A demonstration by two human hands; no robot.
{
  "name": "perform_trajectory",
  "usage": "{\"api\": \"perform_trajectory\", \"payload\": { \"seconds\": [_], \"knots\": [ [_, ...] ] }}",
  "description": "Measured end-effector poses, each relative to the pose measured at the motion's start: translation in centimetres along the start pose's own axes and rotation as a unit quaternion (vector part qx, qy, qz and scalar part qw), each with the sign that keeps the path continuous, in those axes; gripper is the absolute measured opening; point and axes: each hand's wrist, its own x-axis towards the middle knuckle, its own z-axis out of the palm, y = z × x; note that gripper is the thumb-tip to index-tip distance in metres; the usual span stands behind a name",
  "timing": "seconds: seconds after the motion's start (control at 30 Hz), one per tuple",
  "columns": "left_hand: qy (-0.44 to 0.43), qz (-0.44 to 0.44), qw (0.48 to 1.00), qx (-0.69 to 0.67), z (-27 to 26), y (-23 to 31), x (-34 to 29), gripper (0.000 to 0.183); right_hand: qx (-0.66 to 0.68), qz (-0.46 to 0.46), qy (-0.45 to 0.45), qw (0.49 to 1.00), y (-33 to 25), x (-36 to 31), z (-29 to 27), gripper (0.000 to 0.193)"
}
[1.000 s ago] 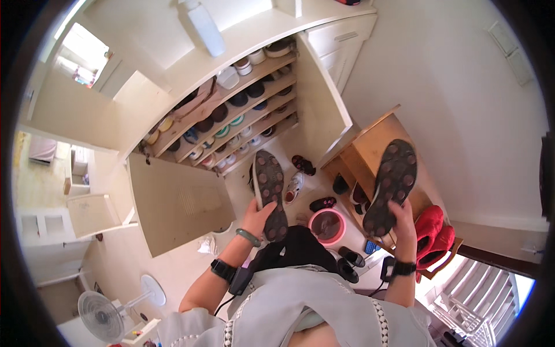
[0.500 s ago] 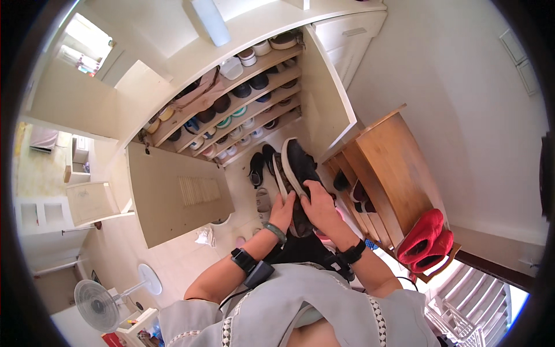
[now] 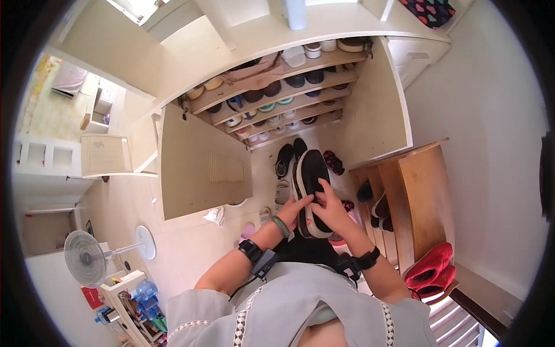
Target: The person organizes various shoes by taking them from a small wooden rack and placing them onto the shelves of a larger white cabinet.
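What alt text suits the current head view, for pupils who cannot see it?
A person's left hand grips black, white-soled shoes, the right hand touching them, before an open cream cabinet of footwear. To the right are a wooden rack and red shoes.

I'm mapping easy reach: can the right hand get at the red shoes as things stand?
Probably not straight away: the right hand is on the black shoe. Past that, nothing seems to block the red shoes.

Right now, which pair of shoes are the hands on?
The black, white-edged pair: the left hand grips it, the right hand touches it. Others, like the red pair at lower right, are untouched.
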Motion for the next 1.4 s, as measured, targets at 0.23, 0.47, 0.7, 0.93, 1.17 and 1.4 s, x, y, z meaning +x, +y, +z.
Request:
{"api": "perform_trajectory", "payload": {
  "seconds": [0.23,0.47,0.7,0.93,1.17,1.4],
  "knots": [
    [0.056,-0.031,0.998,-0.002,-5.1,1.0,0.1,0.037,0.077,-0.007,-0.002,0.997,-3.2,-1.8,0.9,0.052],
    [-0.018,-0.049,0.999,-0.007,-10.3,4.2,1.0,0.041,0.416,0.167,0.127,0.885,3.1,-0.5,7.3,0.064],
    [-0.197,-0.086,0.966,0.141,-16.2,3.4,4.8,0.062,0.520,0.217,0.087,0.822,4.1,2.8,15.0,0.052],
    [-0.108,0.033,0.984,0.140,-18.4,0.3,14.2,0.074,0.533,0.189,0.117,0.816,12.4,9.3,15.4,0.049],
    [-0.047,0.054,0.982,0.172,-19.0,-3.3,27.2,0.072,0.144,0.139,0.063,0.978,25.9,17.1,12.6,0.072],
    [-0.127,0.045,0.979,0.151,-20.6,-5.3,37.5,0.066,0.436,0.137,0.026,0.889,35.4,23.7,10.5,0.061]
  ]
}}
